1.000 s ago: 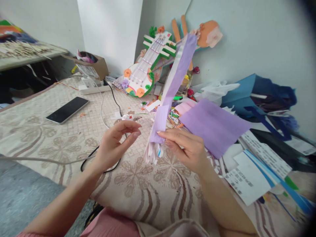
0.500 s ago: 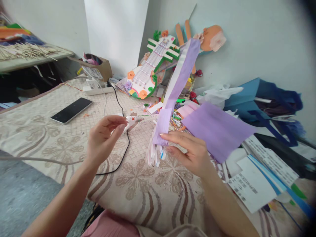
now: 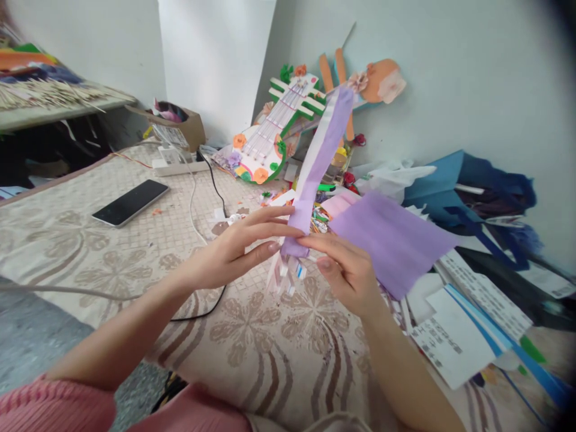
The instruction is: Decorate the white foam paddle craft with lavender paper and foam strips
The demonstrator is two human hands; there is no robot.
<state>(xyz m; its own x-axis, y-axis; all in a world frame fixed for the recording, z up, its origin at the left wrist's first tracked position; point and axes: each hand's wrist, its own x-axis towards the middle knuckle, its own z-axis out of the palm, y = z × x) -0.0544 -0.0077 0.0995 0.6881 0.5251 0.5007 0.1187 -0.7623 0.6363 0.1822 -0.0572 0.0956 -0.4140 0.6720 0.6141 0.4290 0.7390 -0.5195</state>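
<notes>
A long purple and white crepe paper strip (image 3: 324, 144) stands tilted up from the table, with a purple band wrapped round its lower part. White paper fringe (image 3: 285, 277) hangs below the band. My right hand (image 3: 346, 273) holds the strip's lower end from the right, its index fingertip on the band's edge. From the left, my left hand (image 3: 238, 246) reaches across with its fingers stretched out, the tips against the band. The fingers partly hide the band.
A purple paper sheet (image 3: 391, 240) and printed white cards (image 3: 454, 342) lie to the right. Behind stand a decorated paper guitar (image 3: 265, 147) and a blue bag (image 3: 434, 180). A phone (image 3: 131, 203), a power strip (image 3: 175, 168) and cables are at the left.
My left hand has moved right, away from a small white scrap that stays on the table, and its fingers now rest on the purple band. The strip's top has dipped slightly.
</notes>
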